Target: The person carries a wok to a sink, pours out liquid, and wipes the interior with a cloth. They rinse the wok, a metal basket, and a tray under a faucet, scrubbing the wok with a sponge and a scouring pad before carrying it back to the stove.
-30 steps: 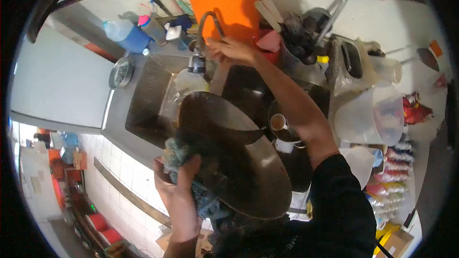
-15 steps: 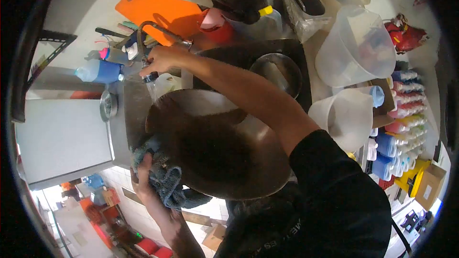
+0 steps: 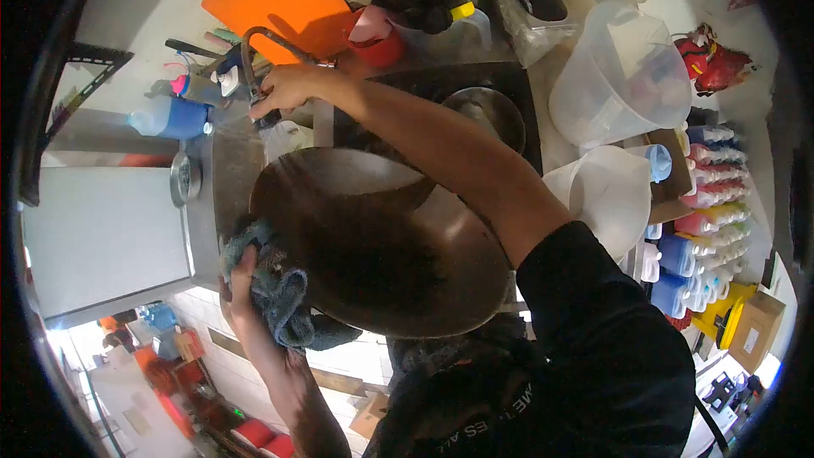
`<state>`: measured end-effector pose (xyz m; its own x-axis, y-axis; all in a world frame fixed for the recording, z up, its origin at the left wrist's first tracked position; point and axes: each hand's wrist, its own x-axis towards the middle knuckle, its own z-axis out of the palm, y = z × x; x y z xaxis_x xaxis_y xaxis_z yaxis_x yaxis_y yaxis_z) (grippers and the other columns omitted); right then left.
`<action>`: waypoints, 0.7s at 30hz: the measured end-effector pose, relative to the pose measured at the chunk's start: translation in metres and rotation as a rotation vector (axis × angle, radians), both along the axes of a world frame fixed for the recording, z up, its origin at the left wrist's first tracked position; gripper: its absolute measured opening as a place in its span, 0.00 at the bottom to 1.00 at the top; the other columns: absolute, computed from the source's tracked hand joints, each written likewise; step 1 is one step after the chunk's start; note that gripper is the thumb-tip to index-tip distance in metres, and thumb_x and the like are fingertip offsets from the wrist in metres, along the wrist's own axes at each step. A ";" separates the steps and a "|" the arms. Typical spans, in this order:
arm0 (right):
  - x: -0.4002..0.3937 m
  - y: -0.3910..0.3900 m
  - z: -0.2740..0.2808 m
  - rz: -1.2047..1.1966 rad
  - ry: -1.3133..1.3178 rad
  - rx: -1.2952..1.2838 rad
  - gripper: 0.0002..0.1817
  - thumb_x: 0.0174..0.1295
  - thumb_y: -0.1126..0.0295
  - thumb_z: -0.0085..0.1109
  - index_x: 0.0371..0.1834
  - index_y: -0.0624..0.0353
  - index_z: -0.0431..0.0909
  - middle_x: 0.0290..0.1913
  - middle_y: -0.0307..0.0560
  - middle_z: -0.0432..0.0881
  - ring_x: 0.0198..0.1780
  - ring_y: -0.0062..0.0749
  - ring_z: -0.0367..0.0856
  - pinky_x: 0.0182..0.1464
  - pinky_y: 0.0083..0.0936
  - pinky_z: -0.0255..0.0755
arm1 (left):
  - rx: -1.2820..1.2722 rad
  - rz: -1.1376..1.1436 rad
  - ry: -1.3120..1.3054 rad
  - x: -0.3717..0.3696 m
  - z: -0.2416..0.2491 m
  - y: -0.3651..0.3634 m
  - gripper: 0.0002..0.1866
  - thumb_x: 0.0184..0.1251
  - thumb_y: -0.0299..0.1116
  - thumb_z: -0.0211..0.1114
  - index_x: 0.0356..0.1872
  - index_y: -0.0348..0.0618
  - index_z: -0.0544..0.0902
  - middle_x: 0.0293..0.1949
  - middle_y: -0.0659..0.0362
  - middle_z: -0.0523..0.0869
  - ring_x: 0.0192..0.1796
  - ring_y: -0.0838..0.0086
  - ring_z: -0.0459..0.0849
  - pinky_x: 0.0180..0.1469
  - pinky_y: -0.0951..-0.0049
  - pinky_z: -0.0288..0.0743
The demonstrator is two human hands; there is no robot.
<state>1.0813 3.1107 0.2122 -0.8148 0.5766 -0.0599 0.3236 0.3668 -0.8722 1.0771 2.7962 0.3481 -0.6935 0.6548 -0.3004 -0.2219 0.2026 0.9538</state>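
Observation:
A big dark wok (image 3: 373, 254) is tilted over the sink, its inside facing me. My left hand (image 3: 240, 282) is closed on a grey-blue cloth (image 3: 284, 293) at the wok's left rim, and the cloth hangs down below it. My right hand (image 3: 292, 89) reaches across above the wok, its fingers wrapped round the end of a curved faucet (image 3: 248, 55). A faint spray of water falls from there into the wok. Beyond my right forearm, a round metal pan (image 3: 487, 119) sits in the dark sink basin (image 3: 526, 89).
An orange cutting board (image 3: 280, 0) leans at the back, beside a red container (image 3: 373, 42). Clear plastic tubs (image 3: 623, 76) stand on the right. Blue liquid fills a bottle (image 3: 174, 117) on the left, near a small metal bowl (image 3: 185, 178). Several coloured bottles (image 3: 712, 174) line the far right.
My right hand and the faucet end have turned towards the wok, and spray now reaches into it. The wok is slightly more tilted. My left hand stays at the rim with the cloth.

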 end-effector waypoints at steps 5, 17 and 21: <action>-0.002 -0.001 0.002 -0.006 0.010 -0.022 0.35 0.52 0.35 0.63 0.42 0.59 0.84 0.28 0.45 0.84 0.26 0.29 0.80 0.28 0.29 0.70 | 0.009 0.018 -0.028 -0.001 0.000 0.000 0.32 0.56 0.38 0.73 0.59 0.34 0.72 0.47 0.48 0.83 0.44 0.63 0.87 0.44 0.68 0.85; 0.006 -0.003 0.010 0.003 -0.014 -0.080 0.33 0.55 0.37 0.62 0.45 0.59 0.84 0.36 0.48 0.84 0.35 0.31 0.83 0.31 0.27 0.74 | -0.009 0.002 -0.014 0.001 0.003 0.001 0.36 0.53 0.39 0.75 0.61 0.34 0.70 0.48 0.49 0.81 0.45 0.63 0.86 0.45 0.70 0.85; 0.005 -0.002 0.009 0.005 -0.024 -0.070 0.32 0.54 0.37 0.62 0.41 0.59 0.84 0.33 0.46 0.84 0.29 0.30 0.81 0.27 0.26 0.71 | -0.015 0.014 0.003 -0.001 0.001 0.000 0.37 0.52 0.40 0.75 0.61 0.34 0.70 0.49 0.49 0.81 0.45 0.64 0.86 0.43 0.70 0.85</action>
